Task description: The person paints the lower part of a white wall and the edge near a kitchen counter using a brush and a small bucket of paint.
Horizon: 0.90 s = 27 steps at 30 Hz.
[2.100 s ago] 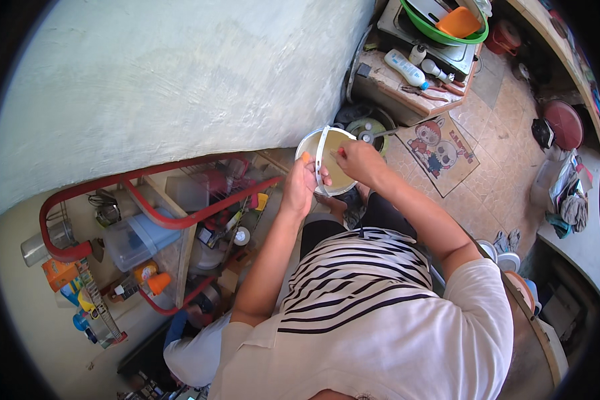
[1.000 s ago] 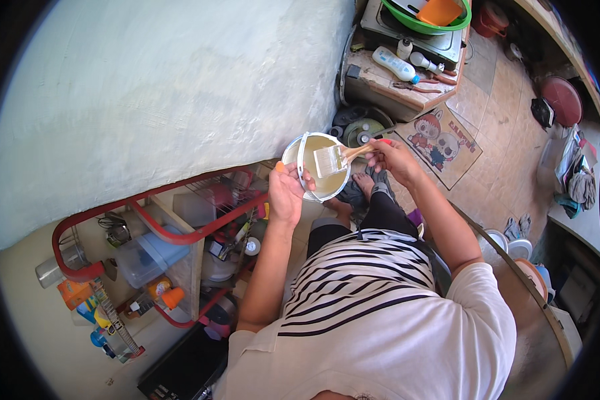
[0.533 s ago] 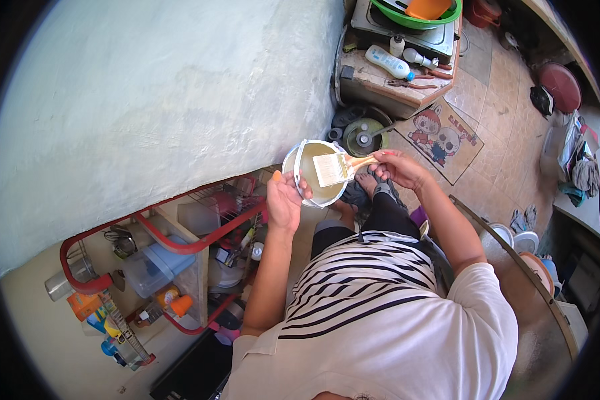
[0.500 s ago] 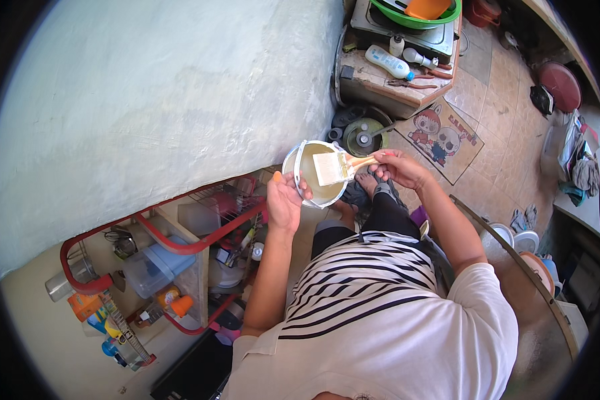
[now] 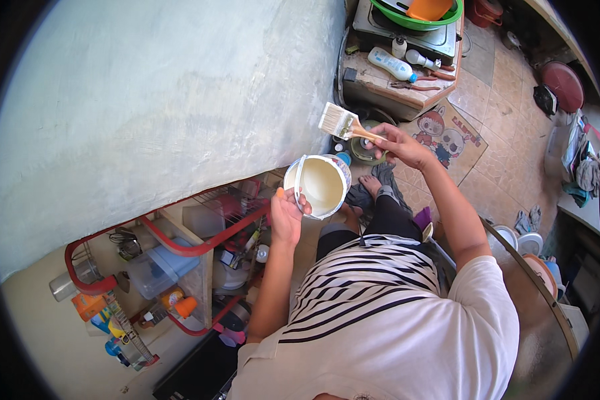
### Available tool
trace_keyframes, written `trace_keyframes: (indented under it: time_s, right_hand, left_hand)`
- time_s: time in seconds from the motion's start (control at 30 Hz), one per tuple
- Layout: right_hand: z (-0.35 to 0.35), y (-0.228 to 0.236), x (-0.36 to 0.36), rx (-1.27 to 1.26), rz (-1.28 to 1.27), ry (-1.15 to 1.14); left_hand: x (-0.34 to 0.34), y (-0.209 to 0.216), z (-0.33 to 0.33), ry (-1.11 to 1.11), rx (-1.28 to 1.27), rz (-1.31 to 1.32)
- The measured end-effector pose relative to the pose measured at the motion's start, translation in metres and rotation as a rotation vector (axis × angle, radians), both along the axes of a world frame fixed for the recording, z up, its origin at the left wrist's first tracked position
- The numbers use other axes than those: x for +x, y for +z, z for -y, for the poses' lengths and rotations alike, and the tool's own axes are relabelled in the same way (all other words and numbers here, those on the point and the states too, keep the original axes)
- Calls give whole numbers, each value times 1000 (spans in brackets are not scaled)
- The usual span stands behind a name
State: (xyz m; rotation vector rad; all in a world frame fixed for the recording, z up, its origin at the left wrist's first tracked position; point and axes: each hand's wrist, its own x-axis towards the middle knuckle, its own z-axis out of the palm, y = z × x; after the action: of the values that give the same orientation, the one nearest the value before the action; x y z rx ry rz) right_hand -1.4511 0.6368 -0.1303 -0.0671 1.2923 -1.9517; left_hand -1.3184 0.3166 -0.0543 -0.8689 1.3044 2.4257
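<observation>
At 7 to 8 o'clock on the round, cream-lined bucket [image 5: 332, 179], left hand [image 5: 287, 217] grips its side by the flat white bail. At the bucket's 2 o'clock, right hand [image 5: 400, 147] pinches the wooden handle of a flat brush [image 5: 350, 125], paint-smeared bristles pointing 10 o'clock toward the rough, streaky wall [image 5: 180, 100].

white-rimmed bucket [image 5: 344, 193], tan-handled brush [image 5: 347, 125], black-and-white striped shirt [image 5: 360, 283], red rack [image 5: 180, 249]

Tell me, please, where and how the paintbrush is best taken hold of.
Likely by its slim wooden handle, coming from the right: the handle points that way, into the right hand, while the wide bristles face left, toward the wall.
</observation>
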Motion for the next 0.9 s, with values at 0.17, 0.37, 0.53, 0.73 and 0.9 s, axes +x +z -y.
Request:
trace_keyframes:
  time_s: [0.17, 0.37, 0.53, 0.73, 0.9]
  right_hand:
    - [34, -81, -24, 303, -362, -26]
    - [76, -108, -31, 689, -477, 117]
    - [103, -132, -34, 717, -593, 204]
    - [94, -168, -106, 752, -611, 45]
    - [61, -143, -172, 811, -707, -116]
  left_hand:
    - [18, -3, 7, 57, 6, 50]
    - [49, -10, 24, 131, -55, 98]
    - [76, -13, 40, 227, -104, 141]
    - [102, -19, 65, 349, -97, 172]
    - [123, -23, 82, 467, -131, 199]
